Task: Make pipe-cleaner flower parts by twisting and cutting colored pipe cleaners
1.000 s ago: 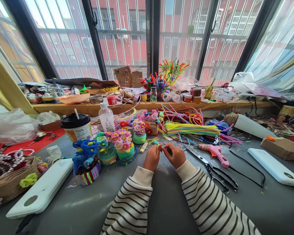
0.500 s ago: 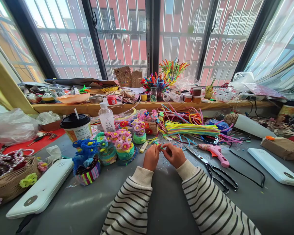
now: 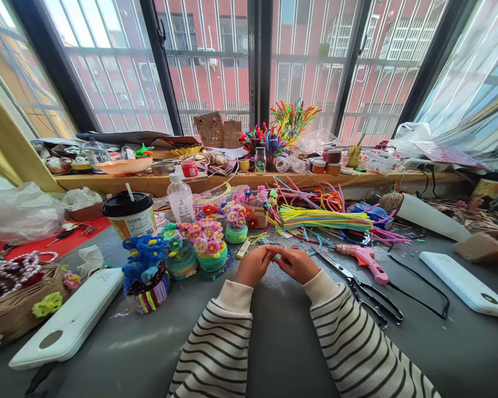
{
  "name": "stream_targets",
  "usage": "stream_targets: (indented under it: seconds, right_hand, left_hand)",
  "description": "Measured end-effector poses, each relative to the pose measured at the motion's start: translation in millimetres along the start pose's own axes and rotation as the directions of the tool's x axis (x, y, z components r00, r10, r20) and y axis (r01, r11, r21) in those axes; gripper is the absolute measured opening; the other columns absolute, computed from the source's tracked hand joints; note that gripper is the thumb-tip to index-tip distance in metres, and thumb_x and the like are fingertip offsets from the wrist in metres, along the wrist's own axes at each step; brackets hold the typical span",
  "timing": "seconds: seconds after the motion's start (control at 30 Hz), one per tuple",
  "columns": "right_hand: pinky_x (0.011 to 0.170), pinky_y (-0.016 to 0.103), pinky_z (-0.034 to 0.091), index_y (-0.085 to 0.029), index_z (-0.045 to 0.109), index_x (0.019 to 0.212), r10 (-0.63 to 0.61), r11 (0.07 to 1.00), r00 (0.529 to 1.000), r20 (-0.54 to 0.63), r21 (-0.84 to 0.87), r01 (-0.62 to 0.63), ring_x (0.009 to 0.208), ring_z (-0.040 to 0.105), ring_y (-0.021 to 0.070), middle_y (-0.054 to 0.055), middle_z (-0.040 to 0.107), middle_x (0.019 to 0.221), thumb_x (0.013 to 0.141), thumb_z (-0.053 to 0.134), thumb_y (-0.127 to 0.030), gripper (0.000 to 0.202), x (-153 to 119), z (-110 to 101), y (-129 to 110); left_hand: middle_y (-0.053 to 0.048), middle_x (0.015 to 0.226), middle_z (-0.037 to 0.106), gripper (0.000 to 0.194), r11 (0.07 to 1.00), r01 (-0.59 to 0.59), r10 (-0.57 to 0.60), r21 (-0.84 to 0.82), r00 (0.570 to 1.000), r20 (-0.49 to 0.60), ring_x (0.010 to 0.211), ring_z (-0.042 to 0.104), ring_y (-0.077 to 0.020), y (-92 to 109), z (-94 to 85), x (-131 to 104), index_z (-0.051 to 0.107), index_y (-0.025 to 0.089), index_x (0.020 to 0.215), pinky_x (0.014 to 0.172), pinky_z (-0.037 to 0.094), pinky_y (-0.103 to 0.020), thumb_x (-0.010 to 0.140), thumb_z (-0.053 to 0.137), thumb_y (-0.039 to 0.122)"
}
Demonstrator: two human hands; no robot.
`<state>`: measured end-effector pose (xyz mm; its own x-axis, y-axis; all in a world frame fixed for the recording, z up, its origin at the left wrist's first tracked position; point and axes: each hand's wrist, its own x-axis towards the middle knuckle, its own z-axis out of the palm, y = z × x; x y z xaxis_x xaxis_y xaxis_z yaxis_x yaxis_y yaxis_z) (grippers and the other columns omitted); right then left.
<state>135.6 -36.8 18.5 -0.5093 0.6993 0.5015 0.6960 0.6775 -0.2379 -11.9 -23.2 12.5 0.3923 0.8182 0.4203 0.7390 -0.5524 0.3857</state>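
Note:
My left hand (image 3: pixel 254 265) and my right hand (image 3: pixel 297 264) meet fingertip to fingertip over the grey table, in front of the pipe-cleaner bundle. Both are closed around a small green piece (image 3: pixel 278 256), mostly covered by the fingers; it looks like a bit of pipe cleaner. Just left of my left hand lies a small pale yellow stick (image 3: pixel 243 249). Beyond it stands a little pot with pink fuzzy flowers (image 3: pixel 235 232). Large black-handled scissors (image 3: pixel 359 287) rest open to the right of my right hand, beside a pink glue gun (image 3: pixel 369 262).
Fuzzy flower pots (image 3: pixel 209 249), a blue one (image 3: pixel 145 276), a lidded cup (image 3: pixel 129 213) and a bottle (image 3: pixel 180 199) stand to the left. Yellow-green pipe cleaners (image 3: pixel 326 218) lie behind. White power banks (image 3: pixel 68 320) flank both sides; a black cord curves at right.
My hands have come lower and flatter, with the fingers now closed over the green piece. The brown box at the far right has shifted and turned.

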Motion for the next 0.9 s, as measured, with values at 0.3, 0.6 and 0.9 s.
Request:
stream_targets:
  seconds: [0.3,0.6,0.9]
  right_hand:
    - [0.048,0.019,0.033,-0.017,0.052,0.085,0.104,0.993,0.993,-0.047,-0.054,-0.106,0.048,0.049,0.0112,0.000,0.054,0.053,0.075,0.039,-0.023,0.018,1,1,3]
    - [0.048,0.019,0.033,-0.018,0.051,0.076,0.191,0.974,0.978,-0.083,0.136,-0.179,0.046,0.045,0.0093,-0.003,0.050,0.050,0.074,0.042,-0.025,0.012,0,1,6]
    - [0.040,0.018,0.030,-0.015,0.049,0.081,0.279,0.600,0.946,0.166,0.739,-0.307,0.045,0.038,0.0052,-0.001,0.048,0.064,0.068,0.046,-0.036,0.025,5,-1,7]
  left_hand:
    - [-0.003,0.066,0.055,0.035,0.998,-0.059,0.059,0.000,0.998,0.028,0.065,0.050,-0.0141,3,-10.1,-3,0.054,0.018,0.068,0.056,0.034,-0.023,0.078,0.026,0.035]
    - [-0.001,0.064,0.052,0.026,0.989,-0.031,0.027,-0.146,0.999,-0.033,0.060,0.048,-0.0132,9,-14.5,-5,0.047,0.017,0.079,0.053,0.033,-0.022,0.077,0.028,0.036]
    - [0.000,0.066,0.052,0.023,0.967,-0.031,0.007,-0.254,0.995,-0.095,0.062,0.047,-0.0115,6,-12.5,-3,0.047,0.018,0.075,0.055,0.033,-0.020,0.078,0.029,0.032]
